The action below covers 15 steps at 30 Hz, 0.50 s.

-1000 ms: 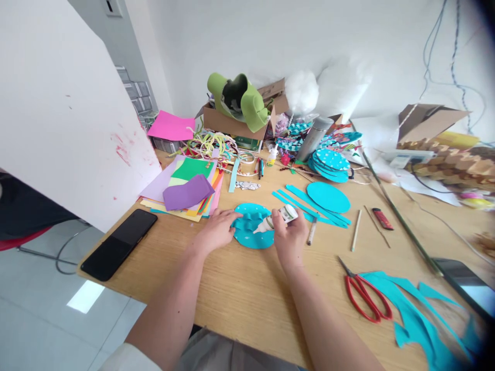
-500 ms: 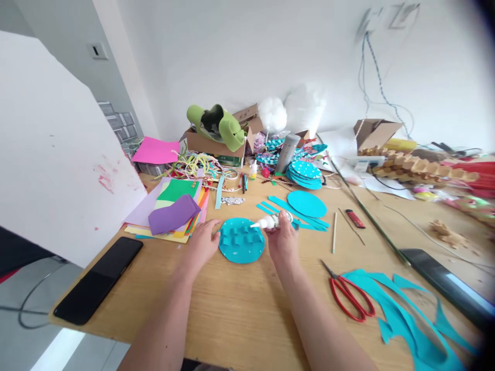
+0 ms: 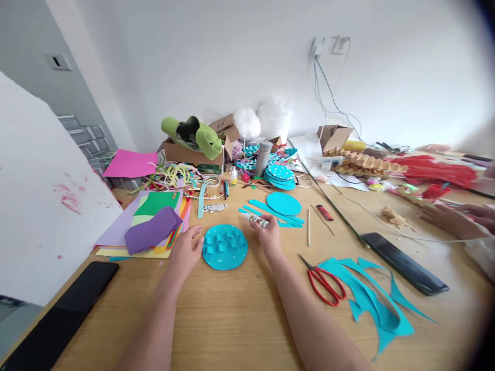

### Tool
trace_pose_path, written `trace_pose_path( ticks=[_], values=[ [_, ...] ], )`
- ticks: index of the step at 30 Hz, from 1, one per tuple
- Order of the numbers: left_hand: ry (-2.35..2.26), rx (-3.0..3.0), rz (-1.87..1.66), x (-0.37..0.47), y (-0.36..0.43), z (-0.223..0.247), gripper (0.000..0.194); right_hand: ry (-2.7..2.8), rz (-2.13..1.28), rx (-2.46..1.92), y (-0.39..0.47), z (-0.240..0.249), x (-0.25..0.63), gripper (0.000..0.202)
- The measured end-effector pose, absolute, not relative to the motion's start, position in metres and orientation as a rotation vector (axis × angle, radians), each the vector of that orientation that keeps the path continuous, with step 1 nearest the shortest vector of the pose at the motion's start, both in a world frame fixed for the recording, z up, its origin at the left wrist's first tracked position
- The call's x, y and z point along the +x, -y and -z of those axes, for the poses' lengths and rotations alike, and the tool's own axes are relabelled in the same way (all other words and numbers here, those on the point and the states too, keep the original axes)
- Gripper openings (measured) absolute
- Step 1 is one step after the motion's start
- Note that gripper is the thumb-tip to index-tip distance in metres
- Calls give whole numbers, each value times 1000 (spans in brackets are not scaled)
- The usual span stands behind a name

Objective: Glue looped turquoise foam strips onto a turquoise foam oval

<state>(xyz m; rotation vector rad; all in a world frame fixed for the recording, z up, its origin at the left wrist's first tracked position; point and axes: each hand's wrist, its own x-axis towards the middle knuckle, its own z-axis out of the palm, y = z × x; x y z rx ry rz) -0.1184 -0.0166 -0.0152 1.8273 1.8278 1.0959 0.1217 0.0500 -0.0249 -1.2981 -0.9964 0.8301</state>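
A round blue paper disc (image 3: pixel 225 260) with curled paper strips and white dots across it lies on the table between my hands. My left hand (image 3: pixel 187 247) rests at its left edge, fingers apart and holding nothing. To the right of the disc, my right hand (image 3: pixel 268 234) grips a white glue bottle (image 3: pixel 258 220), low over the table, its nozzle toward the left. Just beyond that hand are loose blue paper strips (image 3: pixel 257 210) and a plain blue paper oval (image 3: pixel 284 204).
Red-handled scissors (image 3: pixel 327 283) lie right of my forearm beside blue paper scraps (image 3: pixel 381 304). Coloured sheets (image 3: pixel 154 232) and a black phone (image 3: pixel 62 314) are at left. Another phone (image 3: pixel 404 263) and another person's hands (image 3: pixel 448 221) are at right. A flask (image 3: pixel 263 158) stands behind.
The camera view has swung to the right. My right hand has drawn the glue bottle away from the disc and lowered it toward the table. Another person's hands now show at the right.
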Motion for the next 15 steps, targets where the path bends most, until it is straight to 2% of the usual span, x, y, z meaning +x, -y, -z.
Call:
trace_pose_path(
  ticks=[8, 11, 15],
  values=[
    [-1832, 1834, -1086, -119, 15, 16, 33, 1316, -513, -1546, -49, 37, 124, 19],
    [-1843, 1825, -1072, -119, 15, 16, 33, 1369, -396, -1554, -49, 30, 128, 18],
    [-1846, 1834, -1070, -120, 15, 18, 34, 1305, -228, -1590, -59, 7, 159, 27]
  ],
)
